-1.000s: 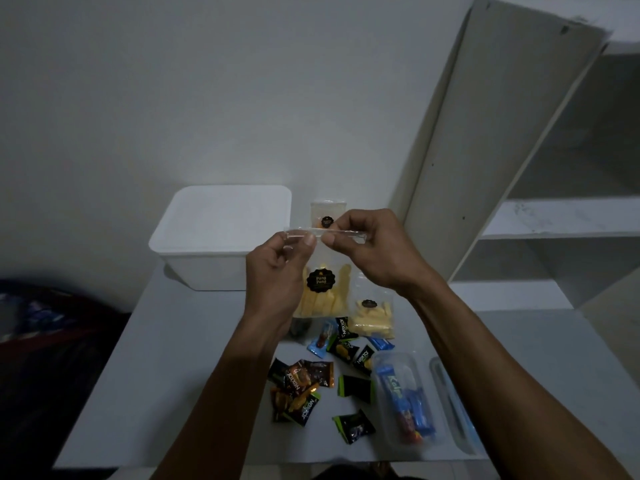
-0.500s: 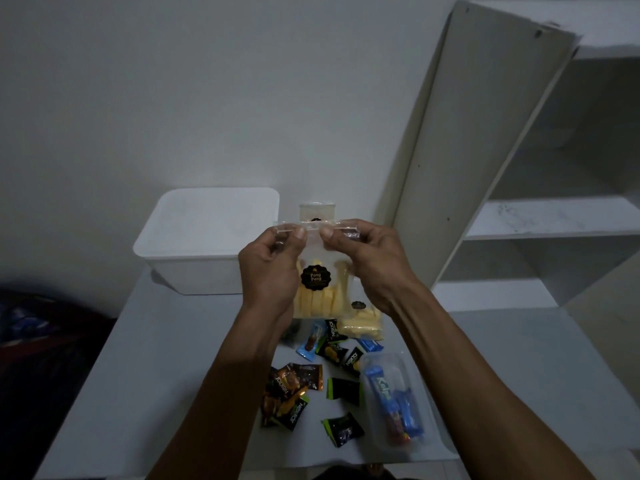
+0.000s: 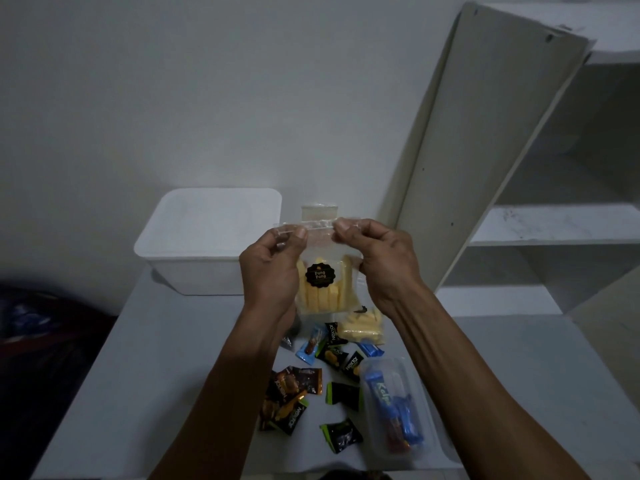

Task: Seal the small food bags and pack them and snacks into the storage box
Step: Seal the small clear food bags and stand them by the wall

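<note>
A clear small food bag [image 3: 322, 289] of yellow sticks with a black round label hangs in the air above the table. My left hand [image 3: 270, 271] pinches the left end of its zip strip and my right hand [image 3: 377, 261] pinches the strip right of the middle. A second bag of yellow sticks [image 3: 362, 327] lies on the table below. A third bag [image 3: 318, 213] stands behind, mostly hidden. The white storage box [image 3: 207, 237] sits at the back left. Several wrapped snacks [image 3: 298, 396] lie scattered near the front.
A clear plastic container [image 3: 394, 407] with blue wrapped bars lies at the front right. A white board [image 3: 485, 150] leans against the wall beside white shelves [image 3: 554, 226]. A dark bundle [image 3: 41, 341] lies left of the table [image 3: 156, 358].
The bag and both hands have come slightly lower and nearer to me. My two pinches on the zip strip have moved a little apart.
</note>
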Demonstrator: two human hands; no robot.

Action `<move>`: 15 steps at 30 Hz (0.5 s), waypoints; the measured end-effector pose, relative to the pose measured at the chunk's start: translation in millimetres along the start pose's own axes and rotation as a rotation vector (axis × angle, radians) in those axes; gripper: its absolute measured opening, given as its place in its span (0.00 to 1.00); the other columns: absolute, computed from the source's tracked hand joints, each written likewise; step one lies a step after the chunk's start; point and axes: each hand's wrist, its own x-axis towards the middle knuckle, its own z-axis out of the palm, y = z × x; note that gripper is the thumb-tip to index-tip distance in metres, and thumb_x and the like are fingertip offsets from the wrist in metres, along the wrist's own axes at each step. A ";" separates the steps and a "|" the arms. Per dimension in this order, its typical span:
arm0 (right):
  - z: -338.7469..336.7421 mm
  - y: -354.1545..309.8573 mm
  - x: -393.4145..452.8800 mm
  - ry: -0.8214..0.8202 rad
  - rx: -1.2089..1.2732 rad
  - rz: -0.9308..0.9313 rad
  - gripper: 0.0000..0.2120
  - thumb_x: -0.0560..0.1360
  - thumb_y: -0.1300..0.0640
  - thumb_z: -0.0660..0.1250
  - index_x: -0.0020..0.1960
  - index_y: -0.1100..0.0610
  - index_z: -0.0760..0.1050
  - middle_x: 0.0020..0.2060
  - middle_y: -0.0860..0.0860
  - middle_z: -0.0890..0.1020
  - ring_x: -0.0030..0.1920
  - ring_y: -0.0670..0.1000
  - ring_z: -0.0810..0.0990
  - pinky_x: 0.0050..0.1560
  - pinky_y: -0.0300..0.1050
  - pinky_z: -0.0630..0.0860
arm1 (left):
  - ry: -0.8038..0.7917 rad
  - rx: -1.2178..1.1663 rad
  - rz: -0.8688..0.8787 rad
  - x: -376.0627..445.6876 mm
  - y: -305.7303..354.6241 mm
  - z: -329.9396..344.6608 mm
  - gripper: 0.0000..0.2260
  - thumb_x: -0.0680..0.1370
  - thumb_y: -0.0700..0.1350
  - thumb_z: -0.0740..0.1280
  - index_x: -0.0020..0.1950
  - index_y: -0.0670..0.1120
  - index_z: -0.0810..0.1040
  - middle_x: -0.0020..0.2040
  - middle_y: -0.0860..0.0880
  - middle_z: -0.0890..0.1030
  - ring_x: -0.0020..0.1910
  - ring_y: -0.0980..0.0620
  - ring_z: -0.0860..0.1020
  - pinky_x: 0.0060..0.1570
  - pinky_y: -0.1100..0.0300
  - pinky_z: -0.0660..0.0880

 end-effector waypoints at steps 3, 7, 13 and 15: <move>-3.7 -2.8 0.9 -0.034 0.009 0.004 0.04 0.74 0.57 0.73 0.46 0.57 0.84 0.41 0.52 0.86 0.43 0.46 0.84 0.40 0.39 0.78 | -0.004 -0.003 -0.011 3.1 1.8 0.2 0.02 0.75 0.43 0.72 0.42 0.48 0.84 0.37 0.52 0.83 0.45 0.51 0.80 0.58 0.39 0.77; -13.0 -7.6 4.2 -0.032 -0.009 0.002 0.05 0.75 0.56 0.71 0.48 0.56 0.84 0.43 0.51 0.87 0.45 0.44 0.85 0.40 0.39 0.78 | 0.009 -0.040 -0.017 7.7 6.6 -2.5 0.01 0.76 0.42 0.71 0.45 0.46 0.83 0.39 0.52 0.83 0.44 0.55 0.80 0.47 0.52 0.81; -22.4 -9.5 10.7 -0.023 -0.203 -0.103 0.04 0.73 0.55 0.74 0.44 0.56 0.84 0.45 0.52 0.87 0.48 0.46 0.84 0.43 0.38 0.76 | 0.016 -0.033 -0.003 11.9 9.0 3.0 0.02 0.75 0.39 0.72 0.44 0.44 0.83 0.39 0.51 0.84 0.42 0.55 0.81 0.47 0.53 0.80; -24.0 -8.7 14.3 0.000 -0.322 -0.197 0.04 0.74 0.54 0.73 0.43 0.53 0.84 0.43 0.50 0.86 0.45 0.44 0.83 0.44 0.38 0.76 | 0.012 -0.010 0.011 12.5 7.0 4.2 0.01 0.75 0.40 0.72 0.45 0.45 0.84 0.42 0.49 0.84 0.44 0.53 0.81 0.48 0.52 0.80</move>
